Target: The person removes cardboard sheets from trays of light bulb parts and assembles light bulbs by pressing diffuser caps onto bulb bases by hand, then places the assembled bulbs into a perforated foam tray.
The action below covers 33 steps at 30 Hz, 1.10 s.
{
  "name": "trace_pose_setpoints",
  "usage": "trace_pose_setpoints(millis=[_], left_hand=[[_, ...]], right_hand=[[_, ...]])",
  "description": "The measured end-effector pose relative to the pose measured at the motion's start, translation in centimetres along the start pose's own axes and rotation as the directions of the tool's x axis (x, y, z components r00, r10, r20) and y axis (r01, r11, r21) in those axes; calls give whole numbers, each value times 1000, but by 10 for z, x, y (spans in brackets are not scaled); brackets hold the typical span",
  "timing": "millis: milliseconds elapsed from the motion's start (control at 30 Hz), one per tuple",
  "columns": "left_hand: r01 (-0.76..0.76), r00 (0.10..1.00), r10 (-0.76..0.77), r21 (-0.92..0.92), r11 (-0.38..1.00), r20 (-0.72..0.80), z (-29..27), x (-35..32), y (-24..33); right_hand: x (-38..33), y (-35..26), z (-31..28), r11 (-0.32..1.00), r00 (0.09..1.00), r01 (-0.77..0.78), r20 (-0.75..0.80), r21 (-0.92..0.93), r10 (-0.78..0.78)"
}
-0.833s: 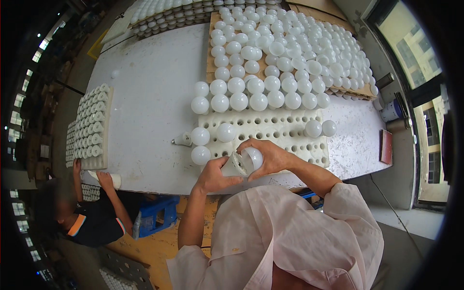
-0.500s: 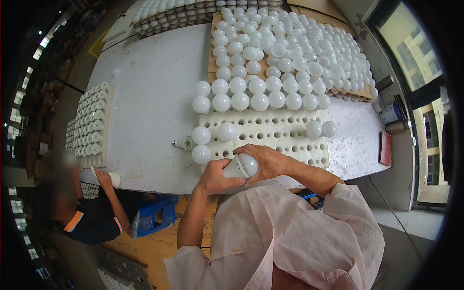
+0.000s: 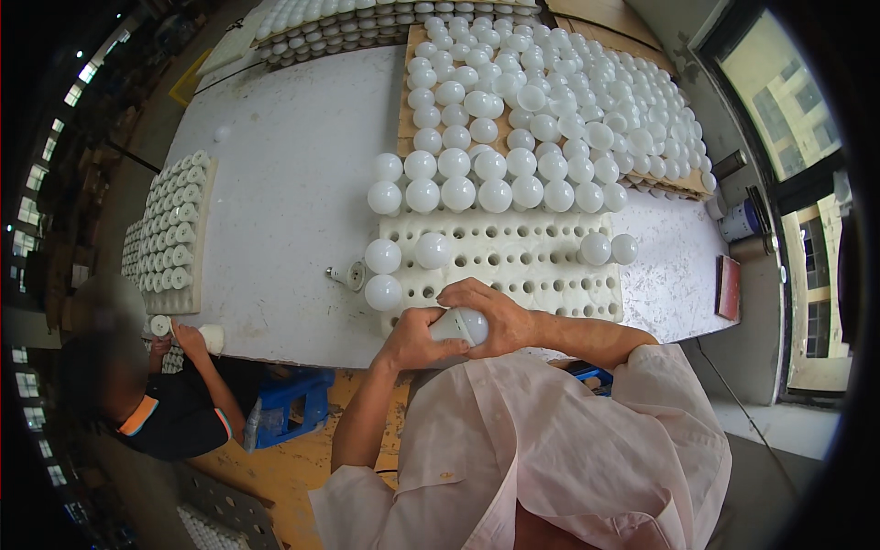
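Note:
Both my hands hold one white light bulb (image 3: 466, 324) over the near edge of the table. My left hand (image 3: 414, 337) grips its base end and my right hand (image 3: 495, 314) wraps over the round globe. Just beyond lies a white foam tray (image 3: 513, 266) full of round holes, with a few bulbs standing in it: two at its left edge (image 3: 382, 272), one beside them (image 3: 432, 249) and two at the right (image 3: 608, 247). Rows of finished white bulbs (image 3: 486, 191) stand behind the tray.
A big batch of white bulbs (image 3: 587, 110) fills a wooden board at the back right. A tray of bulb bases (image 3: 172, 234) sits at the table's left edge, where another person (image 3: 156, 403) handles parts. A small metal fitting (image 3: 348, 275) lies on the white table (image 3: 284, 192). A blue stool (image 3: 289, 403) stands below.
My hands have turned and lowered the bulb slightly toward me; it stays held in both. The person at the left has shifted their arm a little.

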<state>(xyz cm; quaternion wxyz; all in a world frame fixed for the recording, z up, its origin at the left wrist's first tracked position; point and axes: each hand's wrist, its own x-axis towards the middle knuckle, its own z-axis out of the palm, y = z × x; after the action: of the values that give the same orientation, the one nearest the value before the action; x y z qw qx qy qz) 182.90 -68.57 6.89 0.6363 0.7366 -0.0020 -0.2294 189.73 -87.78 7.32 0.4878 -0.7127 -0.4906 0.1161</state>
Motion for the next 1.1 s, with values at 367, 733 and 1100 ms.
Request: trace_pose_setpoints(millis=[367, 733, 1100], left_hand=[[-75, 997, 74, 15, 997, 18, 4, -5, 1], [28, 847, -116, -175, 984, -519, -100, -23, -62], [307, 698, -35, 255, 917, -715, -154, 15, -132]], right_hand=[[-2, 7, 9, 978, 995, 92, -63, 185, -82], [28, 39, 19, 988, 987, -152, -51, 3, 152], [62, 36, 96, 836, 888, 376, 412, -399, -202]])
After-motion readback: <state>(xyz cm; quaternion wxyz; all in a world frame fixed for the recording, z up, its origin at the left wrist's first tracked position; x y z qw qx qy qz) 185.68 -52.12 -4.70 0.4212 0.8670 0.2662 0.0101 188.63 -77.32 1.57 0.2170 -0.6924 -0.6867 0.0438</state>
